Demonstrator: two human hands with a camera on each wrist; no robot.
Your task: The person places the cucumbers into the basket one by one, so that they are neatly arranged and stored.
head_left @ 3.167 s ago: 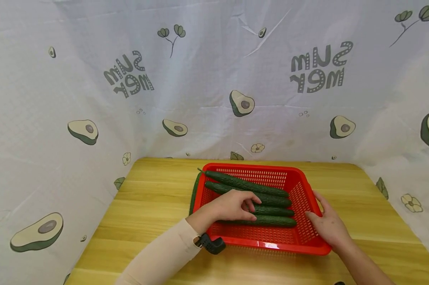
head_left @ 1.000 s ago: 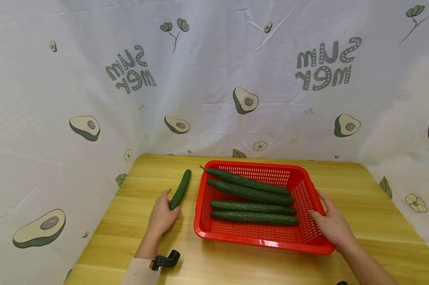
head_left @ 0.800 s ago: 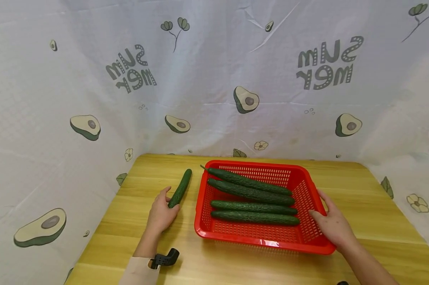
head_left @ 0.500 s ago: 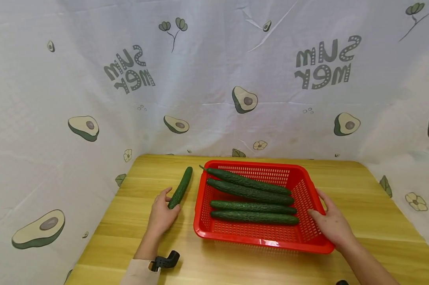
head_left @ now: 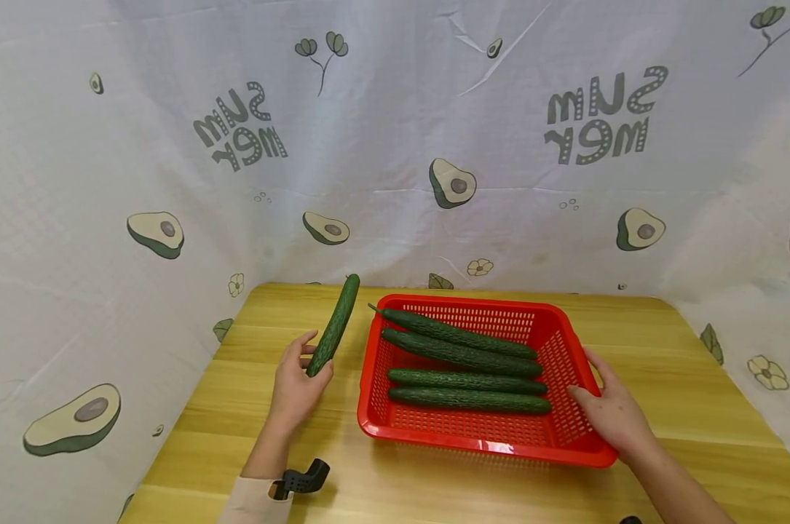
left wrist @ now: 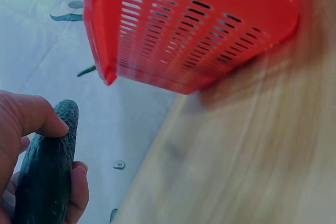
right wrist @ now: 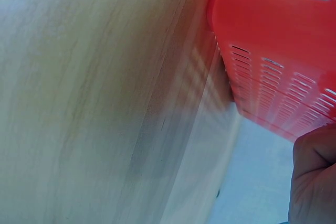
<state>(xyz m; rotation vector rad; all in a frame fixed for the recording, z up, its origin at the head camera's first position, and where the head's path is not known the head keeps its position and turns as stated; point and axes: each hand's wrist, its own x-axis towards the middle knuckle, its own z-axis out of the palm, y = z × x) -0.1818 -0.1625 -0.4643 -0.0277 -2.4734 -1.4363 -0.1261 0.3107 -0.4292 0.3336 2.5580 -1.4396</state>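
Note:
My left hand grips one end of a dark green cucumber, which slants up and away from it, left of the red plastic basket. In the left wrist view, thumb and fingers wrap round that cucumber. My right hand holds the basket's right end, thumb over the rim and fingers on the outside. Several more cucumbers lie lengthwise inside the basket; the rear one has its thin stem poking past the left rim. The right wrist view shows part of the right hand against the slotted wall.
The basket stands on a light wooden table. A white curtain printed with avocados and lettering hangs behind the table and along its sides. A black wrist mount sits on the left forearm.
My left hand moved from over the basket to the cucumber on its left and took hold of it. That cucumber has since risen, far end upward. The right hand has stayed on the basket.

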